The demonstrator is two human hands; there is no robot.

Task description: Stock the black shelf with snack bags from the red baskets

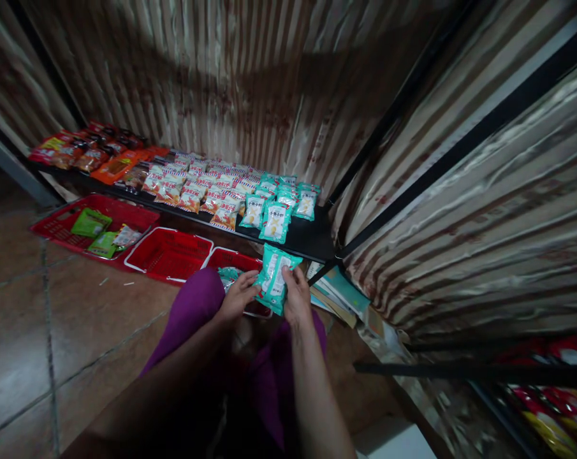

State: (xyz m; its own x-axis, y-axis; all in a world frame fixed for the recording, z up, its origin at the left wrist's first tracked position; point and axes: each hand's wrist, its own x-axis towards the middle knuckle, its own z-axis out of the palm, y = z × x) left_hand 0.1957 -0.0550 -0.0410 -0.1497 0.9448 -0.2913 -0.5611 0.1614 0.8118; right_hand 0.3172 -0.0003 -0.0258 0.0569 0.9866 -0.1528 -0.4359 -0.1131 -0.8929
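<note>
Between my two hands is a teal snack bag (271, 280), its printed back panel turned up, held in front of the shelf's edge. My right hand (296, 294) grips its right side with the thumb on top. At the bag's left edge, the fingers of my left hand (240, 296) pinch it. Just ahead, several matching teal bags (275, 221) stand and lean in rows on the black shelf (307, 237). Below my left hand, another teal bag (228, 276) lies in a red basket (228, 258), partly hidden by the hand and my knee.
White-and-orange snack bags (226, 209) fill the shelf's middle, with red and orange packs (118, 166) further left. On the floor stand a red basket (166, 254) and another red basket (53, 224) holding green packs (91, 222). Flattened cardboard (338, 306) lies under the shelf; black posts (384, 153) rise at right.
</note>
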